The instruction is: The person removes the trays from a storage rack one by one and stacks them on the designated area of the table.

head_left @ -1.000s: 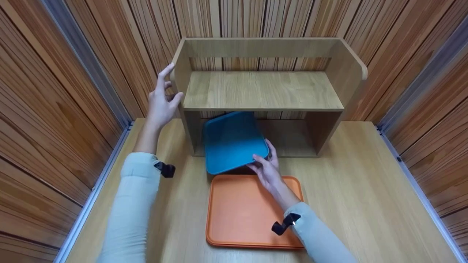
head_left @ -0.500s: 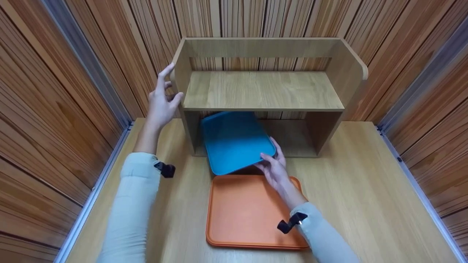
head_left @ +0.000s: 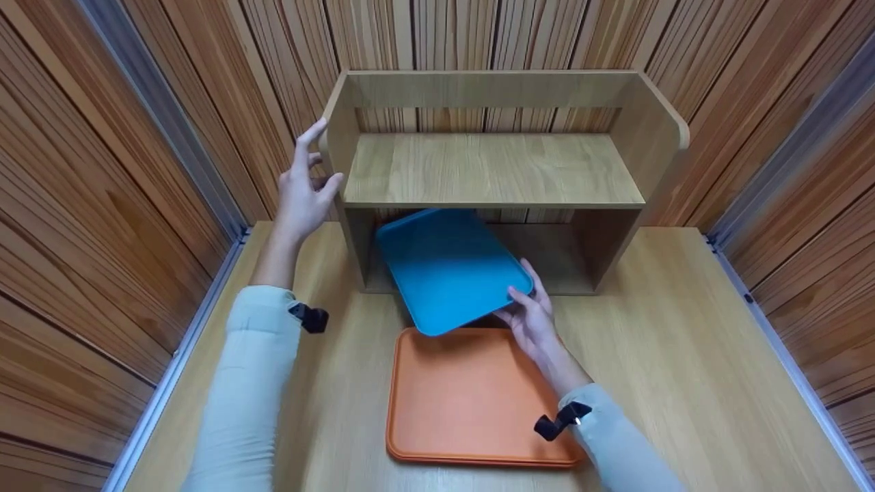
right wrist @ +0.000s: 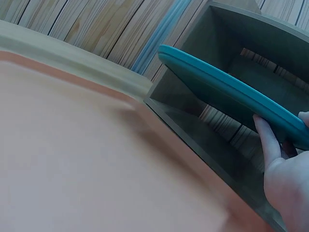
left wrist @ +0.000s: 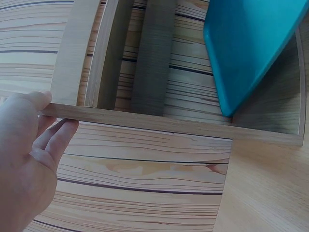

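A blue tray (head_left: 454,266) slants out of the lower compartment of a small wooden shelf (head_left: 492,171). My right hand (head_left: 536,324) holds its front right corner, thumb on top and fingers underneath; the right wrist view shows fingers against the underside of the blue tray (right wrist: 231,96). The tray's rear end is hidden beneath the upper board. At the shelf's left side panel, my left hand (head_left: 304,195) grips the front edge. In the left wrist view, the thumb and fingers of the left hand (left wrist: 36,145) lie on opposite sides of that panel.
An orange tray (head_left: 472,403), apparently stacked on another, lies flat on the wooden tabletop (head_left: 683,369) in front of the shelf. Its rear edge is just below the blue tray's front corner. Wood-patterned walls (head_left: 102,205) enclose the table at left, back and right.
My right hand has moved right and slightly toward me, drawing the blue tray's front end along and turning it. The left hand has stayed put on the shelf panel.
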The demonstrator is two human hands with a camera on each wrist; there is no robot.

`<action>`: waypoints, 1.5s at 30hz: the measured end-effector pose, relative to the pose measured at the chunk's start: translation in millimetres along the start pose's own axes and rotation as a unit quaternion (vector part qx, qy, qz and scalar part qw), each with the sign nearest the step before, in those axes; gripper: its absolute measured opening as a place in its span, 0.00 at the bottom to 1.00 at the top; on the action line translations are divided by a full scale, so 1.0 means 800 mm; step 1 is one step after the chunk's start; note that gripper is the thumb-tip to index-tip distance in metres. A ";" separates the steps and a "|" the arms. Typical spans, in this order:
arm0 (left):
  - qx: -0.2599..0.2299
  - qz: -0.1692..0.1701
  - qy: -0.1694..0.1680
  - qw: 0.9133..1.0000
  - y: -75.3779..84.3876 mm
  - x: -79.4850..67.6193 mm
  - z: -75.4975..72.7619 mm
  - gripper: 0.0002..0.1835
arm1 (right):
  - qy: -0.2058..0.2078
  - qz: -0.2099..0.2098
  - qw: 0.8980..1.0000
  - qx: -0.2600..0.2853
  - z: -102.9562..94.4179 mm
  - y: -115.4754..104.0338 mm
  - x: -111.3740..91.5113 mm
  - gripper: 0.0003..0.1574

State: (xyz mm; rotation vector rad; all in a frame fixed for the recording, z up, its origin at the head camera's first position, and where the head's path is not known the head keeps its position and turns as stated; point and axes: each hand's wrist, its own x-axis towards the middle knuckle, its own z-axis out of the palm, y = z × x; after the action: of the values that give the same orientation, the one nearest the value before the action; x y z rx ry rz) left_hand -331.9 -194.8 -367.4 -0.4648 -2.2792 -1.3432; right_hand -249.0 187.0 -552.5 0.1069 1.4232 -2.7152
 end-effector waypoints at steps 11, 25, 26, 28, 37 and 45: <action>0.003 -0.031 -0.008 0.999 -0.001 0.002 0.000 0.41 | 0.029 -0.007 1.000 0.002 -0.022 -0.014 -0.009 0.38; 0.009 -0.010 -0.001 1.000 0.000 0.002 -0.002 0.41 | 0.016 -0.017 1.000 0.008 -0.048 -0.037 -0.018 0.33; 0.009 -0.009 -0.001 1.000 -0.001 0.002 -0.002 0.41 | 0.014 -0.017 1.000 0.007 -0.050 -0.038 -0.018 0.31; 0.010 -0.008 -0.001 1.000 -0.001 0.002 -0.002 0.41 | 0.008 -0.018 1.000 0.002 -0.054 -0.041 -0.019 0.29; 0.003 -0.018 -0.009 1.000 0.000 0.001 -0.001 0.41 | -0.021 -0.022 0.999 -0.025 -0.072 -0.061 -0.022 0.30; 0.001 -0.021 -0.009 1.000 0.000 0.001 -0.002 0.42 | -0.057 -0.026 0.997 -0.035 -0.087 -0.079 -0.023 0.27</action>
State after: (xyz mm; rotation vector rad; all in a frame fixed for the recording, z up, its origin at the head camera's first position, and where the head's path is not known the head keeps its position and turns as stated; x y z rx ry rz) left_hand -332.4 -195.8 -366.3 -0.4336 -2.3175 -1.3607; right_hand -234.8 280.7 -538.8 -0.0881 1.5075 -2.6591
